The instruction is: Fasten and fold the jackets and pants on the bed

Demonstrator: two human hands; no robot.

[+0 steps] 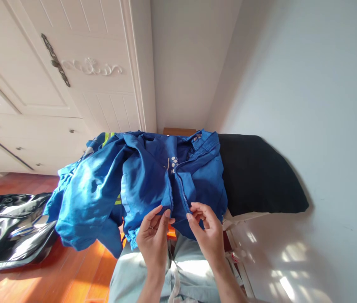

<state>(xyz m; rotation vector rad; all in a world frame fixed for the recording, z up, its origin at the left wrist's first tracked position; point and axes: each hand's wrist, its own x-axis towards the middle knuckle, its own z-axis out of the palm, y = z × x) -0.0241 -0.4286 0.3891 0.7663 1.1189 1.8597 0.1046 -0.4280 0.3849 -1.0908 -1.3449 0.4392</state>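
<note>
A blue jacket [147,168] with a zipper down its front lies spread over a surface in front of me, its two zipper edges apart. My left hand [155,233] pinches the lower end of the left zipper edge. The lower end of the right zipper edge is between the fingers of my right hand [206,229]. Some blue cloth with yellow-green stripes [86,198] hangs off to the left. The zipper slider is too small to make out.
Black fabric [257,174] extends to the right, against a pale wall [330,105]. White cabinets [96,97] stand at the back left. A shiny black bag [11,235] lies on the orange wooden floor [80,269]. My legs in grey trousers [134,273] are below.
</note>
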